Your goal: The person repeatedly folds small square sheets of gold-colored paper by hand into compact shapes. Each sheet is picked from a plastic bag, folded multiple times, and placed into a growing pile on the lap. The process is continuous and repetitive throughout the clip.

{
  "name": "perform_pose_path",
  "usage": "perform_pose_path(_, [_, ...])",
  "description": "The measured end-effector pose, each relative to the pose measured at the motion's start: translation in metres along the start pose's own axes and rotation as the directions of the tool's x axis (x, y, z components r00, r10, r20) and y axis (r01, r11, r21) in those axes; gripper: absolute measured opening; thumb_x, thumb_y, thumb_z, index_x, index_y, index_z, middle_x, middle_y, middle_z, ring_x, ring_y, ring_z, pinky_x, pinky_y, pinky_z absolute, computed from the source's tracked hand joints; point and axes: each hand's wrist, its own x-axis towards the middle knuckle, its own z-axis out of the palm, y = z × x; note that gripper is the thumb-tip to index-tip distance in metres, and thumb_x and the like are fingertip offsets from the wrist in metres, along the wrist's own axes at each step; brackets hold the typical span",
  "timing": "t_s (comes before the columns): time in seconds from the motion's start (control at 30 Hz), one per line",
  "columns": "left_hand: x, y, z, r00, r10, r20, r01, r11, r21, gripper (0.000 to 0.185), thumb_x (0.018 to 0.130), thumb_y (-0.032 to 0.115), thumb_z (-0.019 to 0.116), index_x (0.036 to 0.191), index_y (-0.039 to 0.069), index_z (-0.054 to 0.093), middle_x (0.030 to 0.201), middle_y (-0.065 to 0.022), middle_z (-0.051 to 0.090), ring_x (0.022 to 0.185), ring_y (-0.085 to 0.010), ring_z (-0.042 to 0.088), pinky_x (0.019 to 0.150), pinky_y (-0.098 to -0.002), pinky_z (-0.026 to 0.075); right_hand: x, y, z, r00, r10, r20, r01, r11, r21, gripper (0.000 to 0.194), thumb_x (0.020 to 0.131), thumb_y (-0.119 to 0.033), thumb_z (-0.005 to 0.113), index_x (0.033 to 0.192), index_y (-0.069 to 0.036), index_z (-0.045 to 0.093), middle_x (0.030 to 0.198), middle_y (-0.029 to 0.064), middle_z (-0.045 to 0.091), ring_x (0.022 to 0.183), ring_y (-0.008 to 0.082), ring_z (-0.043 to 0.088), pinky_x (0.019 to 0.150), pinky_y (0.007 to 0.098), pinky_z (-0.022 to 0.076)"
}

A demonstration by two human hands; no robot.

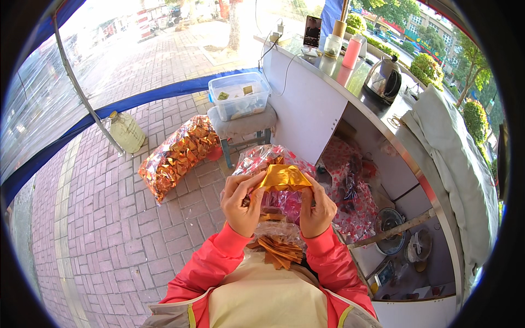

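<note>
A folded piece of shiny gold foil paper (pixel 284 177) is stretched between my two hands, in the middle of the view. Its left end is pinched by the thumb and fingers of my left hand (pixel 245 201); my right hand (pixel 316 205) pinches the right end. Beneath and behind it lies a clear plastic bag with a pink and red pattern (pixel 301 164), holding more foil pieces. On my lap, below the hands, rests a fanned stack of orange-gold paper sheets (pixel 281 251), partly under clear plastic.
A filled bag of folded orange foil pieces (pixel 180 153) lies on the brick paving, left. Beyond it, a plastic bin (pixel 240 100) stands on a cushioned stool (pixel 246 123). At right, a counter (pixel 328 80) carries a phone, a pink bottle and a kettle (pixel 383 80); its open shelf holds bags and bowls.
</note>
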Motion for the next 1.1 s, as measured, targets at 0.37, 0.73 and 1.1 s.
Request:
perform_pose_path(0.37, [0.001, 0.002, 0.006, 0.961, 0.125, 0.247, -0.162, 0.978, 0.135, 0.032, 0.094, 0.000, 0.057, 0.126, 0.004, 0.061, 0.105, -0.0123, 0.071, 0.091, -0.0287, 0.067, 0.083, -0.0360, 0.051, 0.016, 0.005, 0.003, 0.997, 0.080, 0.014, -0.080, 0.996, 0.026, 0.012, 0.095, 0.003, 0.056, 0.106, 0.002, 0.061, 0.087, 0.0166, 0.066, 0.070, 0.0301, 0.067, 0.065, 0.0332, 0.0529])
perform_pose_path(0.73, [0.006, -0.003, 0.010, 0.978, 0.132, 0.163, -0.165, 0.965, 0.205, 0.042, 0.093, -0.002, 0.059, 0.135, 0.003, 0.056, 0.110, -0.0176, 0.071, 0.095, -0.0332, 0.070, 0.084, -0.0380, 0.054, 0.008, 0.001, 0.004, 0.996, 0.036, 0.081, -0.032, 0.998, -0.059, 0.030, 0.095, 0.001, 0.057, 0.124, 0.001, 0.050, 0.102, 0.0201, 0.067, 0.080, 0.0348, 0.070, 0.067, 0.0374, 0.0558])
perform_pose_path(1.1, [0.012, 0.013, 0.000, 0.944, -0.235, 0.230, 0.233, 0.972, 0.034, 0.043, 0.095, 0.018, 0.066, 0.135, 0.004, 0.055, 0.100, -0.0170, 0.071, 0.088, -0.0252, 0.071, 0.077, -0.0337, 0.053, 0.020, 0.004, -0.001, 0.990, 0.099, 0.102, -0.101, 0.995, 0.012, 0.030, 0.092, -0.001, 0.062, 0.121, 0.000, 0.052, 0.101, 0.0176, 0.065, 0.081, 0.0344, 0.067, 0.069, 0.0394, 0.0541])
